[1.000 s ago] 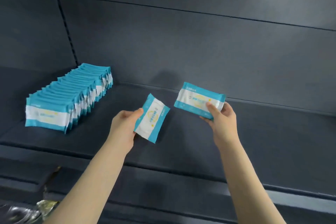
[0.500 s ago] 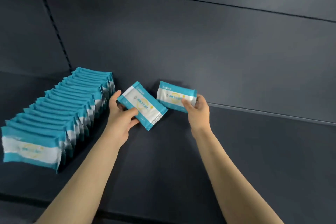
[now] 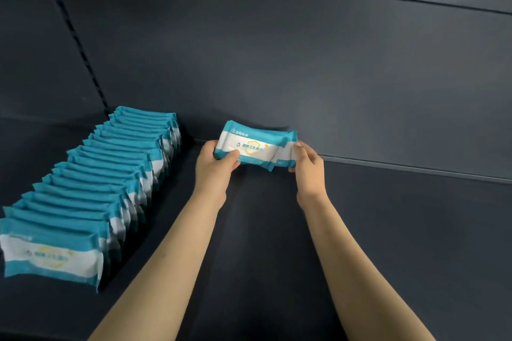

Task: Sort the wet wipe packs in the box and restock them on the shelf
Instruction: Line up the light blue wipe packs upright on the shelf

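Two teal-and-white wet wipe packs stand upright, one behind the other, against the dark back wall of the shelf. My left hand [image 3: 214, 167] grips the left end of the front pack [image 3: 249, 147]. My right hand [image 3: 306, 166] pinches the right end of the rear pack [image 3: 288, 151], which is mostly hidden behind the front one. To the left a long row of several identical packs [image 3: 91, 191] stands on the shelf, running from the back wall toward the front edge. The box is not in view.
The dark shelf board [image 3: 401, 230] stretches bare to the right of my hands. A slotted upright rail [image 3: 74, 36] runs down the back wall [image 3: 277, 63] behind the row. A gap separates the row from the two held packs.
Both hands moved toward the back wall and came together. The left pack turned from tilted to upright and now stands in front of the right pack.
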`<state>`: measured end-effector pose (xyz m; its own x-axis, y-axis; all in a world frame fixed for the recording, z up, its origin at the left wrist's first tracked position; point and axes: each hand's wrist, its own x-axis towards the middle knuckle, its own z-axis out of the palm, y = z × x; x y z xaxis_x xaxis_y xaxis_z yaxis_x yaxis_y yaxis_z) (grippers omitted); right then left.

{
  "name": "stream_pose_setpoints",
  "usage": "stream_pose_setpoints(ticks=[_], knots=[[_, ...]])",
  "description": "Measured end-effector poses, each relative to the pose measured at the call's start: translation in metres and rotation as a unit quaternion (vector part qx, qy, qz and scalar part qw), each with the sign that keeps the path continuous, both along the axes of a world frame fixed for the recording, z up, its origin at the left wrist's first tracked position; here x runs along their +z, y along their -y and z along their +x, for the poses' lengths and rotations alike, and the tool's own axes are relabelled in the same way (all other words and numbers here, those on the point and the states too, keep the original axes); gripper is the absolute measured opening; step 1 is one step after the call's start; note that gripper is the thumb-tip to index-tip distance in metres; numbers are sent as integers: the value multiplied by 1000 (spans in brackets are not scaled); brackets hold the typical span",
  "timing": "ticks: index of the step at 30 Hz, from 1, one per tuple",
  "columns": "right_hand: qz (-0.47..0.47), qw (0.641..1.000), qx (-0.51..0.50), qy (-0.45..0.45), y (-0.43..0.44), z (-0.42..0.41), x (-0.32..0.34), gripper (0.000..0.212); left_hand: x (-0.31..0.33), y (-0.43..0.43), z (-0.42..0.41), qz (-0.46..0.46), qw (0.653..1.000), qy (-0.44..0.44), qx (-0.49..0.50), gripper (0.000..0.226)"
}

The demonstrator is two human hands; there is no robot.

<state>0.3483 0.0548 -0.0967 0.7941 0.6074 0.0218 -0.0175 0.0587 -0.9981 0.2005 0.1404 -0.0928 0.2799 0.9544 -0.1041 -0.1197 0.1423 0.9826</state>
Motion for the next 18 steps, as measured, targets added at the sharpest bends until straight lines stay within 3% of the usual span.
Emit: stream_pose_setpoints(ticks=[2,5,7,11,14,18], knots=[[12,1000,22,11,4,3,-1,18,-5,1,8,84,989,-121,22,16],[-20,994,64,87,4,6,-8,22,-11,1,16,217,929,-297,50,23],[-61,986,44,147,0,6,-10,27,-11,-2,19,259,896,-357,62,33],[-89,977,12,195,-9,5,-12,30,-12,-15,20,255,931,-260,19,57],[-76,976,-2,202,-10,3,-12,33,-13,-20,16,283,933,-221,8,64],[-109,968,-42,221,-11,3,-12,17,-15,-25,13,310,920,-238,-14,69]])
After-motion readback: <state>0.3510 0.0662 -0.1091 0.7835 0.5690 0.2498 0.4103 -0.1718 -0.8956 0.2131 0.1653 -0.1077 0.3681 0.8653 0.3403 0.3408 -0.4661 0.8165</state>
